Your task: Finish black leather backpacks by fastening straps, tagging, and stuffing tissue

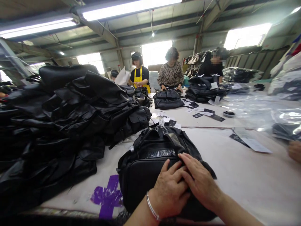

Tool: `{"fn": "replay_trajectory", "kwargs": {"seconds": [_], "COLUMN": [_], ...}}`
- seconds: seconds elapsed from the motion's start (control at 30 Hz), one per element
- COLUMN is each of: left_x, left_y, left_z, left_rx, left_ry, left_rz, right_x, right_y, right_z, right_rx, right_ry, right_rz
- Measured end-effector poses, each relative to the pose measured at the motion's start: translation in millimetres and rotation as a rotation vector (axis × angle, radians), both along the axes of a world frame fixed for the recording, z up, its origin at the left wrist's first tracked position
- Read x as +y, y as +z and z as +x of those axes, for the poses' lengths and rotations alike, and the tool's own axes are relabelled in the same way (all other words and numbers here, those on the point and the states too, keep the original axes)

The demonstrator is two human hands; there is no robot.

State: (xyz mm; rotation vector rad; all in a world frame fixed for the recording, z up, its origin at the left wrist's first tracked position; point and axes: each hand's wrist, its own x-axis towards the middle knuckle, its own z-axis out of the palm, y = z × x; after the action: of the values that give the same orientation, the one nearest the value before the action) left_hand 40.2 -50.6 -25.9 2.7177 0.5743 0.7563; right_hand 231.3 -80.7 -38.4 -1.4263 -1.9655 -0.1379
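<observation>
A black backpack (150, 160) lies flat on the white table (246, 175) just in front of me. My left hand (169, 188), with a silver bangle on the wrist, presses on the near part of the bag with its fingers spread. My right hand (199, 180) rests beside it, its fingers laid partly over the left hand's fingers on the bag's right side. Neither hand is closed around anything.
A tall heap of black bags (66, 119) fills the table's left side. Black tags (217, 117) and white paper slips (256, 146) lie scattered mid-table, clear plastic sacks (265, 110) at right. Three people work on bags at the far end. Another person's hand (295, 150) shows at the right edge.
</observation>
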Motion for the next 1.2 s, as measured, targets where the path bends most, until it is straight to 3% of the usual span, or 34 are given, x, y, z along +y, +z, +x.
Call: {"fn": "replay_trajectory", "kwargs": {"seconds": [0.07, 0.13, 0.23, 0.3, 0.4, 0.53, 0.7, 0.9, 1.0, 1.2], "left_x": [1, 12, 47, 75, 106, 122, 124, 144, 160, 175], "left_y": [5.2, 13.9, 27.3, 31.0, 26.0, 8.3, -9.6, -6.4, -6.5, -22.9], "left_z": [-5, -8, 2, 18, 50, 82, 91, 91, 100, 116], "left_rx": [-0.127, -0.256, -0.370, -0.400, -0.388, -0.441, -0.690, -0.765, -0.829, -0.858], "left_ry": [0.046, 0.193, 0.493, 0.586, 0.532, 0.415, 0.385, 0.344, 0.417, 0.582], "left_rz": [-0.096, -0.260, -0.567, -0.884, -1.323, -1.563, -1.686, -1.755, -1.701, -1.589], "right_x": [5, 6, 5, 4, 4, 6, 9, 14, 16, 21], "right_y": [-21.5, -31.1, -28.6, -25.3, -26.2, -31.8, -33.4, -36.4, -37.2, -39.5], "right_z": [-1, 0, 0, 1, 2, 3, 4, 6, 7, 9], "right_rx": [-0.153, -0.258, -0.321, -0.317, -0.302, -0.336, -0.386, -0.423, -0.427, -0.404], "right_ry": [0.013, 0.012, 0.020, 0.024, 0.021, 0.012, -0.011, 0.010, 0.025, 0.052], "right_rz": [-0.025, -0.063, -0.083, -0.063, -0.023, 0.017, 0.067, 0.092, 0.114, 0.129]}}
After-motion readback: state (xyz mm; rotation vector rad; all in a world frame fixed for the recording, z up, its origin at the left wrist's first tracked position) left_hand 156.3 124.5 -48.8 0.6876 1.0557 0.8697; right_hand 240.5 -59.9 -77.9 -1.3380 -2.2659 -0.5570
